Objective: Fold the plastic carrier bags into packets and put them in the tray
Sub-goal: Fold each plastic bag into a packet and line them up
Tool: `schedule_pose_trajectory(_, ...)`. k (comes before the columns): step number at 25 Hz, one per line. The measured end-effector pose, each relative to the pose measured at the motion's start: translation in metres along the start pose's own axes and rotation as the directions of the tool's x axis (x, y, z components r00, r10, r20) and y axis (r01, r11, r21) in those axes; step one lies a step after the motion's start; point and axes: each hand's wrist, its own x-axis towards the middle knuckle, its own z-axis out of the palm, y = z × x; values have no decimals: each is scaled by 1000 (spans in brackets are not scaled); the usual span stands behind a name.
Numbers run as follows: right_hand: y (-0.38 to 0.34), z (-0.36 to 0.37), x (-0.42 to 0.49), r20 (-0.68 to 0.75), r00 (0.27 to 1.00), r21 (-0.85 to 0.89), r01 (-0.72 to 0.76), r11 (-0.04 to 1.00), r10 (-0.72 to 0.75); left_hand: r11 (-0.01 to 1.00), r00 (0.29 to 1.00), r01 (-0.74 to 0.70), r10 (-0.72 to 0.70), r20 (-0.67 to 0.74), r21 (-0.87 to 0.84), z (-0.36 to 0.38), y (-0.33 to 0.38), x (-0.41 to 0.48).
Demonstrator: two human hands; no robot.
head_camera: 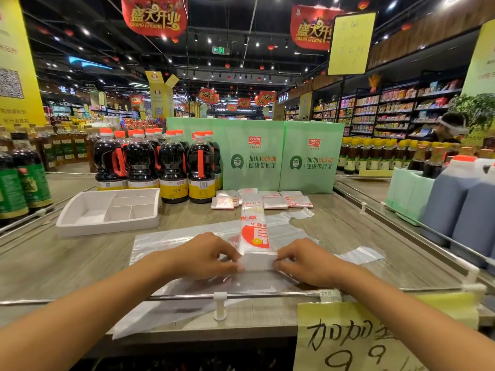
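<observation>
I see two hands at lower centre: my left hand (206, 257) and right hand (308, 263), fingers curled, each pinching one side of the folded near end of one long bag strip (254, 231). One white tray (107, 228) sits centre left. Folded packets (274, 202) behind overlap; I cannot count them, nor the flat bags (174, 242) beneath.

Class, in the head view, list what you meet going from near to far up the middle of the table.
White rail clip → bag strip, pinched by the left hand and right hand → folded packets → green cartons.
</observation>
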Motion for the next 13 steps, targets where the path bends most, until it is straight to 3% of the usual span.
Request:
schedule_pose_trajectory(3,-4,-5,1,-7,997,119,-72,990,74,1000,1000,22,-22,-19,-15,-1,-1,8)
schedule_pose_trajectory(8,-9,-12,14,-28,978,295,-188,937,205,955,987,144,-156,-29,-261,-9,-1,22)
schedule_pose_trajectory(13,-7,0,35,-83,947,230,-286,930,311,803,939,286,-344,-15,-523,7,-7,30)
